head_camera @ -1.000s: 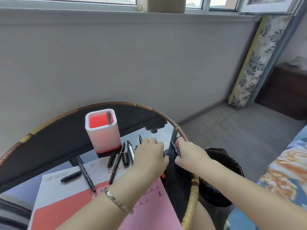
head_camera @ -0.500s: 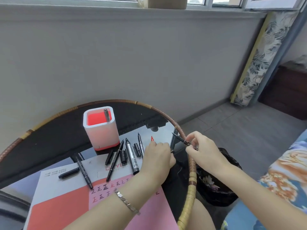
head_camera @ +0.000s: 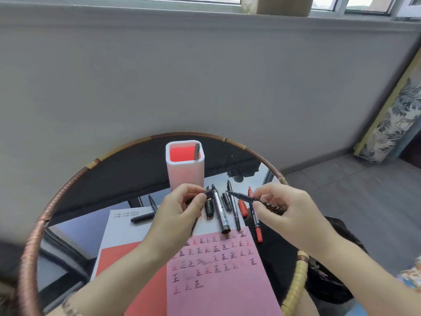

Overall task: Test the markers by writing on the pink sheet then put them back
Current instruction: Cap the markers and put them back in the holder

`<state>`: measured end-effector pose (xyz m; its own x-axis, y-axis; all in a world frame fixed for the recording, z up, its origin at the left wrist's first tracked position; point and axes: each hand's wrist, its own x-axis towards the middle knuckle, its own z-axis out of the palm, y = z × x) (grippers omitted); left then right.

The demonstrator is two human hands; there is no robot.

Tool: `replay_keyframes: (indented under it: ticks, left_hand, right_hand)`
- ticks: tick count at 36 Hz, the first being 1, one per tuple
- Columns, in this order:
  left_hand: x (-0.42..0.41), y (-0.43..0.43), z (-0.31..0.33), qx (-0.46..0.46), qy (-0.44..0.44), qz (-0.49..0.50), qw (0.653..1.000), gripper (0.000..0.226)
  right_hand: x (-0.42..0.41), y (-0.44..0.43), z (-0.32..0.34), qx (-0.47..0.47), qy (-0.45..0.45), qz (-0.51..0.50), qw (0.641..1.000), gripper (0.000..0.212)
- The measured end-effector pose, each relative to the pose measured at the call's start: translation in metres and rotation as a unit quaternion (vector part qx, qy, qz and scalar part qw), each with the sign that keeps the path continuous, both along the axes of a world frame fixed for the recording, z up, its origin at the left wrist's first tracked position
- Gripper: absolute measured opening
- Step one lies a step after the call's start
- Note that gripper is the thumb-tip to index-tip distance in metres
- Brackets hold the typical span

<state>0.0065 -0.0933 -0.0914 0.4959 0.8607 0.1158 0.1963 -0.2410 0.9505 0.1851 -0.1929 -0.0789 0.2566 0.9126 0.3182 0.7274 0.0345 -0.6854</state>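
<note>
Markers (head_camera: 220, 209) on round table (head_camera: 114, 179), grey wall (head_camera: 205, 76)

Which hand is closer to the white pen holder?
Left. The left hand, pinching a black cap, sits in front of the white pen holder; the right hand, holding a marker, is farther to the right.

Your right hand (head_camera: 289, 215) pinches a slim black marker (head_camera: 245, 197), uncapped and nearly level, its tip aimed left toward the short black cap (head_camera: 208, 193) pinched in your left hand (head_camera: 180, 213). The pink sheet (head_camera: 223, 277) lies flat below, filled with rows of black and red 正 marks. At its far edge lie a thick grey marker (head_camera: 221, 213), a thin black marker (head_camera: 235, 213) and a red marker (head_camera: 256, 224), roughly side by side. Another marker (head_camera: 196, 151) stands in the white holder (head_camera: 185, 172).
</note>
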Motion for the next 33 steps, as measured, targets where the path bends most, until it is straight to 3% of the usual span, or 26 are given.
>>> replay_keyframes:
  ticks: [24,28,33]
  left_hand:
    - [-0.022,-0.006,0.0,0.001,0.02,-0.037,0.999,0.017]
    - [-0.021,-0.007,-0.003,0.009,0.037,-0.079,0.996,0.021]
    - [-0.019,-0.011,-0.001,0.055,0.054,-0.1,0.992,0.024]
  right_hand:
    - [-0.019,0.006,-0.005,-0.026,-0.076,0.044,0.996,0.009]
    - [-0.02,0.005,-0.002,-0.024,-0.079,0.071,0.994,0.007]
    - [-0.023,0.003,-0.001,0.007,-0.151,0.088,0.985,0.026]
